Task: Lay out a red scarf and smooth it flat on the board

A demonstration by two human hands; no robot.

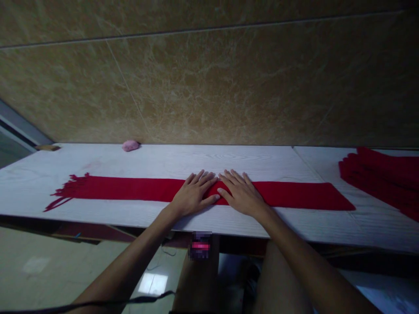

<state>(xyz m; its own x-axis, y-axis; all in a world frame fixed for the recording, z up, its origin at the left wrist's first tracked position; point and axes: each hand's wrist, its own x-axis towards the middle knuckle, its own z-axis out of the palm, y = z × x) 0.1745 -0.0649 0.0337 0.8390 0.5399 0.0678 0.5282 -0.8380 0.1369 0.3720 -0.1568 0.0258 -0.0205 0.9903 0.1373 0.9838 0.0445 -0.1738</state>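
A long red scarf (124,188) lies flat across the white tabletop, with a fringe at its left end and a slanted, fringeless edge at its right end. My left hand (194,194) rests on the middle of the scarf, palm down and fingers spread. Beside it, my right hand (241,192) also lies flat on the cloth with its fingers apart. The two thumbs point toward each other and nearly meet over the scarf. Neither hand grips anything.
More folded red fabric (382,176) is heaped at the table's right end. Against the tiled wall (209,87) sits a small pink lump (131,145), and a brownish block (47,148) lies at the far left corner. A dark cable (144,299) crosses the lower left.
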